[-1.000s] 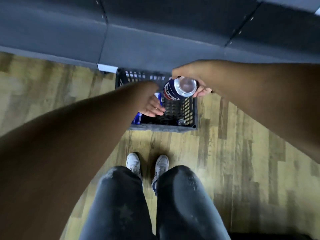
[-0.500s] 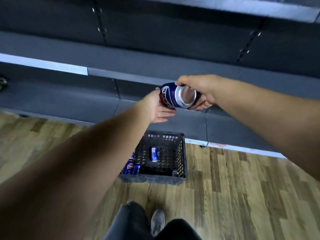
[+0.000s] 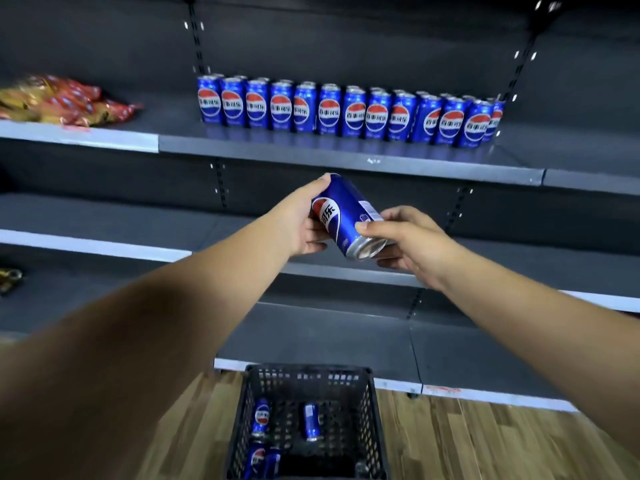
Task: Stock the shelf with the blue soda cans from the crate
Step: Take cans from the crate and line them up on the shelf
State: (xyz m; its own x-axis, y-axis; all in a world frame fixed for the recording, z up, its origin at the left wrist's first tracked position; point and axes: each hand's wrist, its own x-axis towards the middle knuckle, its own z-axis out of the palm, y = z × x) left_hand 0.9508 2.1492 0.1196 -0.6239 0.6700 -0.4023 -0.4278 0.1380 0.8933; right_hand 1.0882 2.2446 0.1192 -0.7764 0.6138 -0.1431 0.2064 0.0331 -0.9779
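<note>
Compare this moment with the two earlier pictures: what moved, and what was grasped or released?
The can rose from over the crate to shelf height. The left hand, empty before, now grips it too; the right hand keeps hold. Unchanged: the crate on the floor with cans inside.

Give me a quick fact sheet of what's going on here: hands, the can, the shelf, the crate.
left hand: grips the upper part of the can
right hand: pinches the can's lower end
can: blue, tilted, held in front of the shelves
shelf: holds a row of cans, upright
crate: black, on the floor, a few cans lying inside
snack bags: red and yellow, left on the same shelf
</note>
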